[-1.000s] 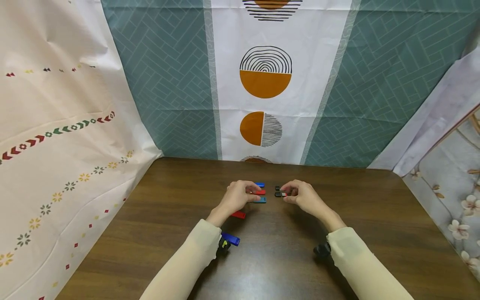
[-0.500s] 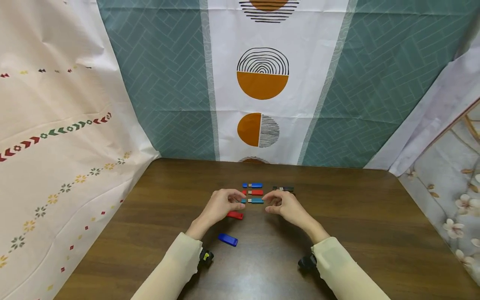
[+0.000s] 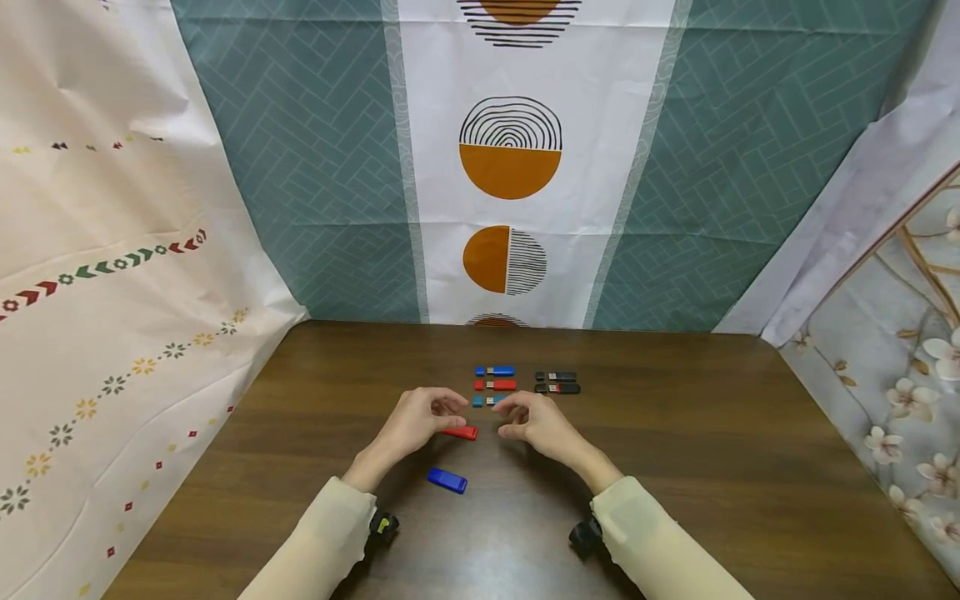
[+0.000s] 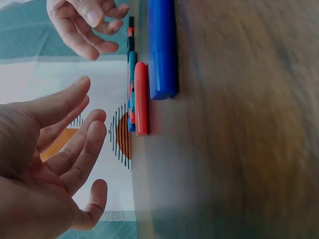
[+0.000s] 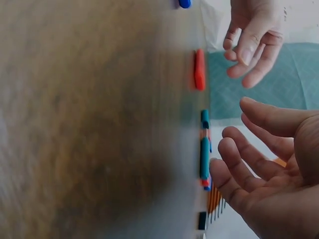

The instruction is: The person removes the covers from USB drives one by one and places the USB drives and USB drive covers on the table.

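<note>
My left hand (image 3: 418,423) hovers with loosely bent fingers and nothing in them, overlapping the near capped red USB flash drive (image 3: 467,432) in the head view. A capped blue USB flash drive (image 3: 447,480) lies closer to me. Opposite, my right hand (image 3: 538,423) also holds nothing; its fingertips overlap the teal USB flash drive (image 3: 492,401), whose cap (image 3: 477,402) lies off to its left. Behind it lie an uncapped red flash drive (image 3: 505,385) and an uncapped blue flash drive (image 3: 501,371). In the left wrist view, the fingers (image 4: 82,144) are spread apart.
Two uncapped black USB flash drives, the farther one (image 3: 562,377) and the nearer one (image 3: 566,388), lie right of the coloured rows, caps beside them. The brown wooden table (image 3: 675,450) ends at a patterned cloth backdrop (image 3: 510,250). Another cloth (image 3: 150,375) drapes along the left.
Both hands have drawn back toward me and leftward in the head view. The right hand has left the black flash drives, and the left hand has uncovered the coloured rows. The head view has shifted slightly.
</note>
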